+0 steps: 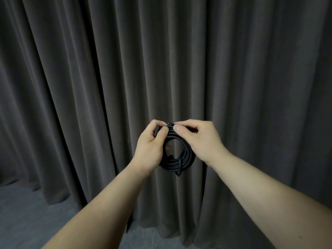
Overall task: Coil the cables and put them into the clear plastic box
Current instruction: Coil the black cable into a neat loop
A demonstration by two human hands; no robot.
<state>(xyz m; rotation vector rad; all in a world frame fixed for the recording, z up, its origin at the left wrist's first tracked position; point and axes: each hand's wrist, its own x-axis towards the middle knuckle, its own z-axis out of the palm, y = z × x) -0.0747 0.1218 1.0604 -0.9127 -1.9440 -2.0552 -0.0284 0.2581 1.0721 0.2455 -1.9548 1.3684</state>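
Observation:
A black cable [181,159] wound into a round coil of several loops hangs in the air between my hands, in front of the curtain. My left hand [152,142] grips the coil's upper left side, with a cable end sticking up by its fingers. My right hand [197,137] pinches the cable at the top of the coil between thumb and fingers. A short loop of cable droops below the coil. The clear plastic box is not in view.
A dark grey pleated curtain [107,78] fills the background. A grey carpeted floor [27,212] shows along the bottom left and under the curtain's hem.

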